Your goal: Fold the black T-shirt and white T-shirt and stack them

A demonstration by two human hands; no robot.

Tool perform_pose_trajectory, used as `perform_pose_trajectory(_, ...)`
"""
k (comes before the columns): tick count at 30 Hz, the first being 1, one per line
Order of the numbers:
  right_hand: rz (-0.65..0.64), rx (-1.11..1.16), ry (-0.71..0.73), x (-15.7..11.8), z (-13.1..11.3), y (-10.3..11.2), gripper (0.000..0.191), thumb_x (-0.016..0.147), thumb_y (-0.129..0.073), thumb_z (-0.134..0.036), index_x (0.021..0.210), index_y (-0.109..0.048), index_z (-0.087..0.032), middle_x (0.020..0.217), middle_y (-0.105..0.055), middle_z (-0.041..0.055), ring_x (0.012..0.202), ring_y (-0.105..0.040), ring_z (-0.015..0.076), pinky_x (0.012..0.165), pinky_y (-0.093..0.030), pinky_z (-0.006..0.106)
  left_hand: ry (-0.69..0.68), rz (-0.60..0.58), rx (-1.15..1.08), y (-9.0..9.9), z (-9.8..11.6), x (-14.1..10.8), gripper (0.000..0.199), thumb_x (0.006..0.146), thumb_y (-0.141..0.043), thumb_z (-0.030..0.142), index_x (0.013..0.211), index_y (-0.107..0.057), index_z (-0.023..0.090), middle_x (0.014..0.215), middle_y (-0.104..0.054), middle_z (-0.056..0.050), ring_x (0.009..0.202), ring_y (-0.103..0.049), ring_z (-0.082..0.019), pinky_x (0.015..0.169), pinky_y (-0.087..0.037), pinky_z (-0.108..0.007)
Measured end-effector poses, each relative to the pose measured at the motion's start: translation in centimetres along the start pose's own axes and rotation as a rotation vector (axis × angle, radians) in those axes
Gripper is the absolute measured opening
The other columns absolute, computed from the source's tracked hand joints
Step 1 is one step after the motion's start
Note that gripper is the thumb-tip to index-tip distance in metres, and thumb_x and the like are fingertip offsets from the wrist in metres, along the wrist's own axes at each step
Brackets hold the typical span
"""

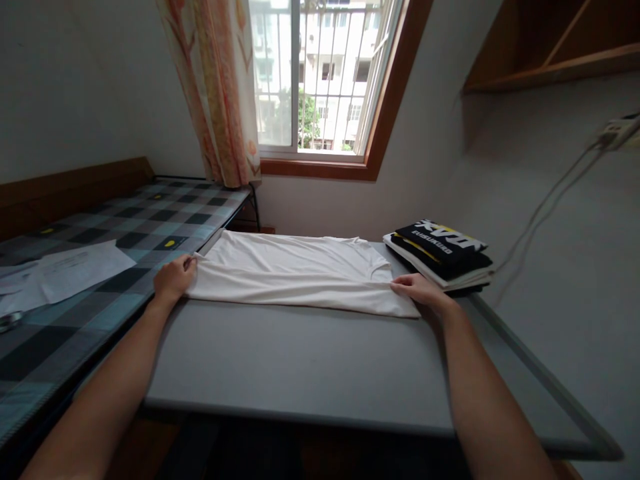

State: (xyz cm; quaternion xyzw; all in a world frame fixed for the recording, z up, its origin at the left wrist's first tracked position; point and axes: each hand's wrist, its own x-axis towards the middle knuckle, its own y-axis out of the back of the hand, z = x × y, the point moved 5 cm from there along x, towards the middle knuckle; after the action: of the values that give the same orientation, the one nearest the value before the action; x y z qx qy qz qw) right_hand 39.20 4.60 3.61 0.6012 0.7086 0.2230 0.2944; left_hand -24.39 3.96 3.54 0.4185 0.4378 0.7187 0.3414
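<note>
A white T-shirt lies sideways across the grey table, its neckline toward the right. The side nearest me is folded over in a long strip, with shallow wrinkles along it. My left hand pinches the shirt at its left end, fingers closed on the cloth. At the right end, near the collar, my right hand grips the fold's edge between thumb and fingers. Just beyond my right hand sits a stack of folded clothes, black and white, the top one black with white lettering.
To the left is a bed with a checked cover, with papers lying on it. A barred window and a patterned curtain are behind the table. Cables hang from a wall socket at right, below a wooden shelf.
</note>
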Motion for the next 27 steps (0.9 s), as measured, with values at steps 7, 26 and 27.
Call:
perform_pose_trajectory(7, -0.034, -0.041, -0.066, -0.1, 1.1, 0.3, 0.043, 0.058, -0.073, -0.055, 0.071, -0.071, -0.014, 0.068, -0.068, 0.0056, 0.063, -0.058, 0.0186, 0.057, -0.044, 0.028, -0.015, 0.033, 0.014, 0.6, 0.3, -0.2, 0.049, 0.095, -0.03, 0.049, 0.115, -0.063, 0.019, 0.093, -0.071, -0.013, 0.087, -0.065, -0.03, 0.073, -0.044, -0.034)
perform_pose_trajectory(26, 0.082, -0.206, -0.062, 0.4, 2.0, 1.4, 0.031, 0.068, -0.066, -0.045, 0.071, -0.072, -0.014, 0.073, -0.072, 0.0068, 0.072, -0.064, 0.0218, 0.063, -0.045, 0.027, -0.004, -0.11, 0.147, 0.6, 2.6, -2.6, 0.044, 0.096, -0.034, 0.04, 0.123, -0.061, 0.019, 0.103, -0.07, -0.018, 0.093, -0.066, -0.035, 0.074, -0.048, -0.039)
perform_pose_trajectory(27, 0.094, -0.226, -0.068, 0.4, 1.9, 1.4, 0.03, 0.069, -0.066, -0.043, 0.071, -0.071, -0.014, 0.074, -0.072, 0.0071, 0.072, -0.064, 0.0217, 0.063, -0.045, 0.027, -0.011, -0.086, 0.144, 0.9, 2.7, -2.7, 0.043, 0.095, -0.037, 0.039, 0.125, -0.061, 0.019, 0.105, -0.069, -0.018, 0.094, -0.066, -0.035, 0.075, -0.048, -0.04)
